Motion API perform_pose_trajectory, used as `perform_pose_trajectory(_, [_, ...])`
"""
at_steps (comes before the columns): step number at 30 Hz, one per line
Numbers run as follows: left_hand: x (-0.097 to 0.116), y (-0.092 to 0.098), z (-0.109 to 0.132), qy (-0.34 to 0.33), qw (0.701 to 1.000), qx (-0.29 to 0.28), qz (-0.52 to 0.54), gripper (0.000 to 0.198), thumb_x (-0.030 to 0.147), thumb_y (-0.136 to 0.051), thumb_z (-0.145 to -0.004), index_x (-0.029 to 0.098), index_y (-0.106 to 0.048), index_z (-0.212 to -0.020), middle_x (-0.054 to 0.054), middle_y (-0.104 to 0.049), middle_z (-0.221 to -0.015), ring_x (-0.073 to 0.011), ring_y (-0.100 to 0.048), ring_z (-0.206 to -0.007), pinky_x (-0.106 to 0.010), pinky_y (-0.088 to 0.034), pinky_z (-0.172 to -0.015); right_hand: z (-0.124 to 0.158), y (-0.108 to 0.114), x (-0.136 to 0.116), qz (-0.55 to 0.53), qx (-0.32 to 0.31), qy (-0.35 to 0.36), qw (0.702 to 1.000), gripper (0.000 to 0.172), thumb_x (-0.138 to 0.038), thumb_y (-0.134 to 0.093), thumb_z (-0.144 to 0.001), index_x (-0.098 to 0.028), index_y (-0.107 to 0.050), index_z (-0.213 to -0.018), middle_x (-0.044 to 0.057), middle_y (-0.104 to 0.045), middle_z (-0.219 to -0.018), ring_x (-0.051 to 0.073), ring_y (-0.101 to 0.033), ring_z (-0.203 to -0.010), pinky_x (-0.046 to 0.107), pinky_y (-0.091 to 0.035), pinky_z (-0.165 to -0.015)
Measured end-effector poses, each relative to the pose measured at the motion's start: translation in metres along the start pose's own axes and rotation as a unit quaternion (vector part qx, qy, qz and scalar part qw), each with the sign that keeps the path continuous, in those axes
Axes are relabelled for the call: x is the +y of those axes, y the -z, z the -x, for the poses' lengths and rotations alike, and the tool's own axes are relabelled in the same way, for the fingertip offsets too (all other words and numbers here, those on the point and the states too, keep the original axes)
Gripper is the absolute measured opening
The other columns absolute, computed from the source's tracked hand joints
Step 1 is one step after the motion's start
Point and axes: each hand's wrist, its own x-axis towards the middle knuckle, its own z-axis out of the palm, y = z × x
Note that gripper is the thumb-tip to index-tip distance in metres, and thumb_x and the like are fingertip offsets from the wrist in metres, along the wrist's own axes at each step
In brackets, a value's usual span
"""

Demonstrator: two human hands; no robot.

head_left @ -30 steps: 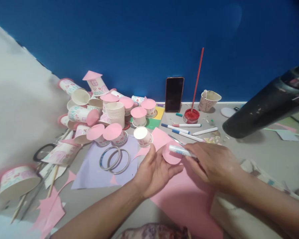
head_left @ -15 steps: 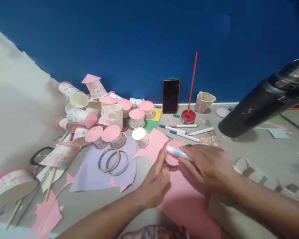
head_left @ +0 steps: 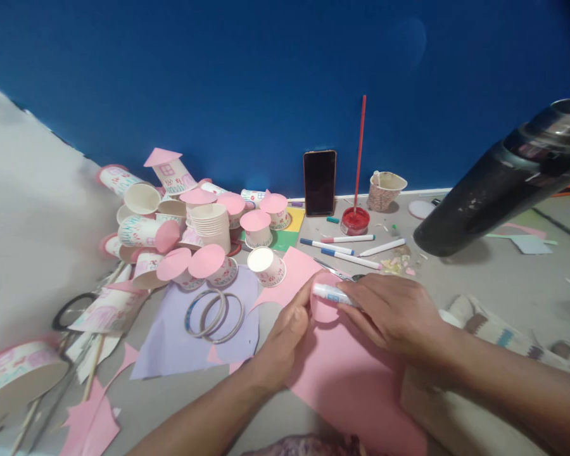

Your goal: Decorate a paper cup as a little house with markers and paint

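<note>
1. Pinching a pink paper circle [head_left: 323, 309] before the phone [head_left: 319, 182] was the grip of the left hand [head_left: 285, 339].
2. The right hand [head_left: 394, 313] clasped a white marker [head_left: 332, 293] in its grip.
3. Beside the phone, capped cups [head_left: 209, 263] lay finished; plain cups [head_left: 212, 223] stood uncapped.

Both hands meet over the far end of the pink sheet [head_left: 356, 380]. The left hand [head_left: 287, 335] stands on edge with its back turned left, fingers together and pinching the left rim of a disc [head_left: 323, 310]. Its bare forearm comes in from the lower left of the sheet. The right hand [head_left: 394, 313] lies palm down over the sheet, fingers curled round a pen [head_left: 331, 292] that points left. Its forearm comes in from the lower right.
</note>
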Motion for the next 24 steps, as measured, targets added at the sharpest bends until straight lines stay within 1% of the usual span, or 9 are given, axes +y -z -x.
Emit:
perform_pose_trajectory(2, [0.001, -0.003, 0.001, -0.004, 1.0, -0.002, -0.021, 0.087, 0.076, -0.053, -0.099, 0.029, -0.035, -0.171, -0.01, -0.034, -0.179, -0.04, -0.016, -0.17, -0.059, -0.011, -0.138, -0.001, 0.0, -0.001, 0.007, 0.007, -0.004, 1.0, 0.033, -0.033, -0.048, -0.114, -0.015, -0.074, -0.106, 0.002, -0.071, -0.071, 0.019, -0.061, -0.063, 0.035, -0.036, -0.064])
perform_pose_trajectory(5, [0.0, -0.01, 0.004, -0.025, 0.998, -0.006, -0.055, 0.092, 0.074, -0.057, -0.098, 0.035, -0.023, -0.174, -0.006, -0.024, -0.183, -0.0385, -0.011, -0.171, -0.058, -0.008, -0.139, -0.001, 0.0, -0.003, 0.001, 0.012, -0.018, 1.0, 0.032, -0.032, -0.047, -0.114, -0.015, -0.074, -0.108, 0.002, -0.074, -0.072, 0.019, -0.063, -0.063, 0.034, -0.037, -0.064])
perform_pose_trajectory(9, [-0.007, -0.015, 0.007, -0.044, 0.996, -0.018, -0.075, 0.104, 0.071, -0.063, -0.097, 0.034, -0.005, -0.175, -0.009, -0.011, -0.186, -0.0392, -0.006, -0.171, -0.059, -0.007, -0.138, 0.001, 0.0, -0.003, -0.025, 0.012, -0.054, 0.998, 0.032, -0.034, -0.049, -0.114, -0.017, -0.074, -0.103, 0.002, -0.077, -0.075, 0.018, -0.065, -0.065, 0.034, -0.038, -0.064])
perform_pose_trajectory(11, [-0.009, -0.015, 0.008, -0.05, 0.995, -0.013, -0.083, 0.107, 0.071, -0.065, -0.096, 0.033, -0.005, -0.175, -0.01, -0.01, -0.186, -0.0391, -0.006, -0.171, -0.059, -0.008, -0.138, 0.003, -0.001, -0.001, -0.025, 0.013, -0.06, 0.998, 0.032, -0.035, -0.05, -0.114, -0.017, -0.075, -0.102, 0.003, -0.076, -0.075, 0.018, -0.065, -0.065, 0.034, -0.037, -0.064])
perform_pose_trajectory(14, [-0.008, -0.01, 0.006, -0.038, 0.996, 0.007, -0.078, 0.102, 0.071, -0.065, -0.096, 0.032, -0.014, -0.175, -0.009, -0.014, -0.185, -0.0377, -0.006, -0.171, -0.057, -0.008, -0.139, 0.003, -0.001, 0.002, -0.019, 0.01, -0.044, 0.999, 0.03, -0.033, -0.051, -0.113, -0.017, -0.074, -0.108, 0.003, -0.075, -0.076, 0.018, -0.064, -0.066, 0.034, -0.038, -0.065])
perform_pose_trajectory(16, [-0.006, -0.006, 0.004, -0.016, 0.998, 0.017, -0.055, 0.097, 0.074, -0.06, -0.097, 0.032, -0.02, -0.175, -0.008, -0.018, -0.184, -0.038, -0.007, -0.171, -0.056, -0.008, -0.139, 0.003, -0.002, 0.003, -0.016, 0.008, -0.02, 1.0, 0.03, -0.033, -0.051, -0.113, -0.015, -0.074, -0.109, 0.003, -0.073, -0.075, 0.019, -0.063, -0.066, 0.034, -0.038, -0.066])
perform_pose_trajectory(18, [-0.005, -0.003, 0.004, 0.005, 0.999, 0.019, -0.037, 0.096, 0.078, -0.053, -0.098, 0.032, -0.02, -0.175, -0.008, -0.02, -0.184, -0.0387, -0.008, -0.171, -0.056, -0.008, -0.139, 0.002, -0.003, 0.002, -0.011, 0.008, -0.003, 1.0, 0.03, -0.032, -0.051, -0.113, -0.014, -0.075, -0.108, 0.003, -0.072, -0.073, 0.02, -0.063, -0.066, 0.034, -0.038, -0.066])
perform_pose_trajectory(21, [-0.006, -0.003, 0.007, 0.01, 0.999, 0.013, -0.044, 0.097, 0.08, -0.049, -0.098, 0.032, -0.013, -0.175, -0.007, -0.015, -0.185, -0.0384, -0.005, -0.171, -0.056, -0.006, -0.139, 0.001, -0.005, 0.0, -0.006, 0.01, -0.011, 1.0, 0.034, -0.034, -0.05, -0.114, -0.014, -0.075, -0.107, 0.004, -0.073, -0.073, 0.019, -0.064, -0.066, 0.034, -0.038, -0.066])
perform_pose_trajectory(24, [-0.008, -0.007, 0.011, -0.009, 0.995, 0.012, -0.098, 0.1, 0.077, -0.051, -0.099, 0.033, -0.005, -0.176, -0.005, 0.001, -0.187, -0.0375, 0.004, -0.171, -0.056, -0.002, -0.139, -0.001, -0.005, -0.002, -0.017, 0.013, -0.037, 0.999, 0.039, -0.036, -0.047, -0.115, -0.017, -0.077, -0.1, 0.004, -0.074, -0.073, 0.017, -0.062, -0.063, 0.033, -0.038, -0.064])
